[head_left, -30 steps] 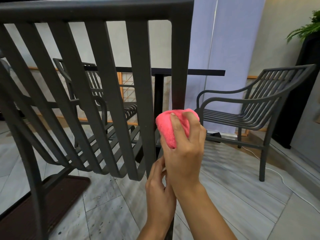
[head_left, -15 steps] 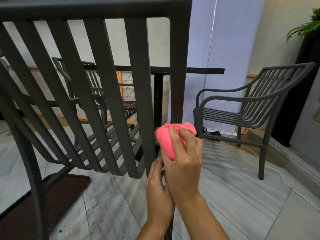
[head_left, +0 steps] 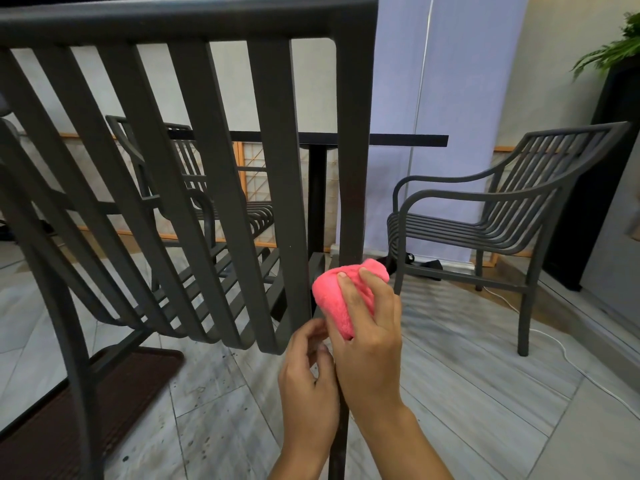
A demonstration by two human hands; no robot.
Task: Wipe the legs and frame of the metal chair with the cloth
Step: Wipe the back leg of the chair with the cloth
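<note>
A dark grey metal chair (head_left: pixel 266 174) with a slatted back fills the left and centre, seen from behind. Its right rear upright (head_left: pixel 355 150) runs down into the back leg. My right hand (head_left: pixel 372 341) is wrapped around that upright, shut on a bunched pink cloth (head_left: pixel 337 301) pressed to the metal at about seat height. Just below and to the left, my left hand (head_left: pixel 308 382) curls loosely beside the leg; whether it grips the metal is hidden by my right wrist.
A second grey slatted armchair (head_left: pixel 502 216) stands to the right, a third (head_left: pixel 194 188) behind the slats. A black table (head_left: pixel 398 139) on a post stands beyond. A brown mat (head_left: pixel 114 403) lies lower left; a white cable (head_left: pixel 571 362) runs over the tiles.
My right hand has slid the pink cloth down the right rear upright, from mid-back height to about seat level. My left hand stayed just under it.
</note>
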